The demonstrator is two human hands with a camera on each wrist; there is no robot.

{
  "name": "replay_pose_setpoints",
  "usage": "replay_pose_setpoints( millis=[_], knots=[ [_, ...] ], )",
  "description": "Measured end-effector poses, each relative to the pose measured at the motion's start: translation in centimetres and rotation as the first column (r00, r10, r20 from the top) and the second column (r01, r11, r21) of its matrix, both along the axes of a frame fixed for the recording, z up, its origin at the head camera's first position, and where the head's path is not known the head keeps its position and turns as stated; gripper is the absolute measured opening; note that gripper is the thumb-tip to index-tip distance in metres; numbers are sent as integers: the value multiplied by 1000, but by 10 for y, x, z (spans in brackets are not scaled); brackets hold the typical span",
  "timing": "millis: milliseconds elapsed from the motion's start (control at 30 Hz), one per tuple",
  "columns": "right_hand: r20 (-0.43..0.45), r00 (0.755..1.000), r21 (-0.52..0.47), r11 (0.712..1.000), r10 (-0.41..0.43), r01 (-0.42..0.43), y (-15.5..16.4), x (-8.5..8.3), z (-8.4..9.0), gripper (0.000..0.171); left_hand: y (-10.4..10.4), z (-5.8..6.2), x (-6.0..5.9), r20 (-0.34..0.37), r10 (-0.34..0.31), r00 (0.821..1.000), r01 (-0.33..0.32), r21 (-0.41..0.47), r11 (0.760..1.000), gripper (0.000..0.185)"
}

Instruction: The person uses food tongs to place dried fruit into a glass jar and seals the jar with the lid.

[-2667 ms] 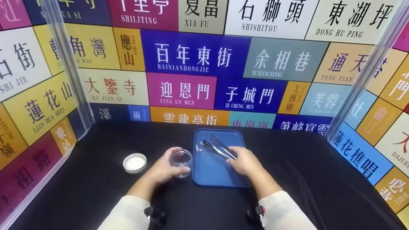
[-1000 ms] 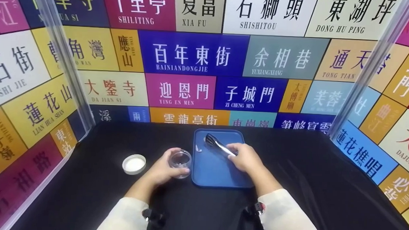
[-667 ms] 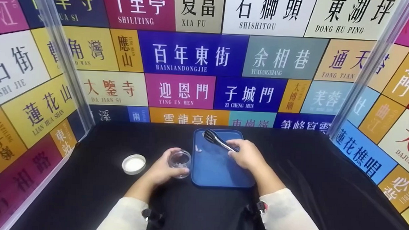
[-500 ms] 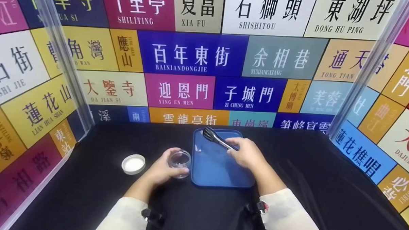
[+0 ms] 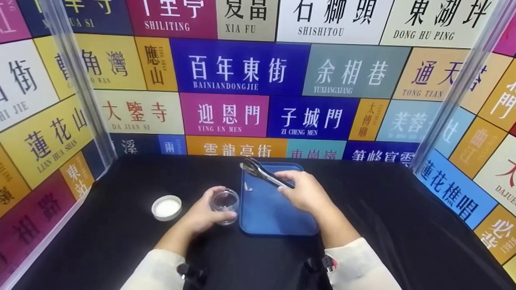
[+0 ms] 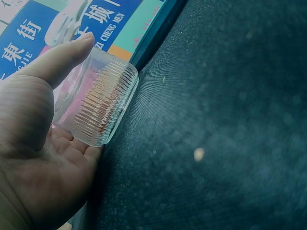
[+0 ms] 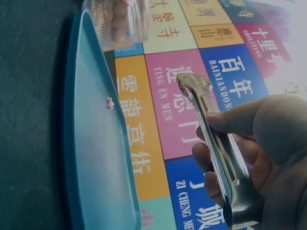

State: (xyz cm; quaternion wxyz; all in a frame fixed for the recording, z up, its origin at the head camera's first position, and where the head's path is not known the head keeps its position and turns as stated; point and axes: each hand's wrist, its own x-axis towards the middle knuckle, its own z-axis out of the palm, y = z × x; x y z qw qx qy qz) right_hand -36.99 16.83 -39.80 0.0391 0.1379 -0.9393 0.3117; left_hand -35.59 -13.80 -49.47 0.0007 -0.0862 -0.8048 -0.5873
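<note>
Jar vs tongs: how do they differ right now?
The jar is clear and ribbed; the tongs are shiny metal. The jar is short and round, the tongs long and narrow. The jar is beside the blue tray; the tongs slant above it. Both are held: jar in the left hand, tongs in the right hand.

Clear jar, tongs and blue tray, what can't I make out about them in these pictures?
Clear jar: head view, its contents are too small to identify.
Metal tongs: head view, the right hand hides their rear end.
Pale piece on the tray: head view, too small to identify.
Blue tray: right wrist view, cut off by the bottom edge.
</note>
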Motion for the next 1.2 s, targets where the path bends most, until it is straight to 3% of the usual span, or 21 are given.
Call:
replay_pose_setpoints(
  millis=[333,1200],
  knots=[
    [-45,996,2,997,79,-79,-9,14,11,40,-1,-3,-3,-4,-13,1000,13,17,1000,91],
    [-23,982,38,982,186,-185,-26,36,21,37,-2,-3,-4,25,10,1000,-10,-12,1000,97]
  ],
)
